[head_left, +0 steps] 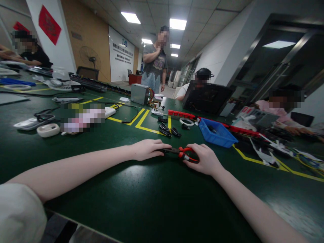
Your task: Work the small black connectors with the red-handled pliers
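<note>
The right hand (204, 158) grips red-handled pliers (181, 155), handles spread, in from the near edge of the desk (152, 202); the left hand (148, 150) curls at their tip (what it pinches, I cannot tell).

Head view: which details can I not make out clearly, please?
In the head view:
Whether the left hand grips anything at the tips of the red-handled metal pliers: its fingers hide this.
Contents of the blue plastic bin: too dark and small.
Pinkish-white object at left: blurred by pixel blocks.
</note>
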Motion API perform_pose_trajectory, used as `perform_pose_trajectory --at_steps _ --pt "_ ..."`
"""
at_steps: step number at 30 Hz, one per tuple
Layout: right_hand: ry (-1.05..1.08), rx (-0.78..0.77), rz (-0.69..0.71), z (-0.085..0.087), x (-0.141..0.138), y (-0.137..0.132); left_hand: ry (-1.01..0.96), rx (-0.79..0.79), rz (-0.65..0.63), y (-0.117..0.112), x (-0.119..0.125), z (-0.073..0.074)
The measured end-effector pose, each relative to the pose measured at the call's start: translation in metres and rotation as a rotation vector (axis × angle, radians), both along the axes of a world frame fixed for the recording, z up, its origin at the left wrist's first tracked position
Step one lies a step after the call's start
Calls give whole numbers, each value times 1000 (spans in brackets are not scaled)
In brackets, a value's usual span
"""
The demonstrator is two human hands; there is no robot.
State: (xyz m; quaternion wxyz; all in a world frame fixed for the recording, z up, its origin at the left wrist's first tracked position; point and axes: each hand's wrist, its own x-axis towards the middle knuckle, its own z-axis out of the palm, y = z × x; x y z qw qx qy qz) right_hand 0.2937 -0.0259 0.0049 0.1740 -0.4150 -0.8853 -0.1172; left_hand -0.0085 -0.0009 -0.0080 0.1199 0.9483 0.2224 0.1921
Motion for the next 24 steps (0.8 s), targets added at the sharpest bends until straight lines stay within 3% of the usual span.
perform_pose_trajectory --at_steps 15,24 --pt "49 -137 3 -2 6 9 9 109 37 2 3 -1" --pt "35 -196 -40 6 10 1 16 96 81 -4 4 2"
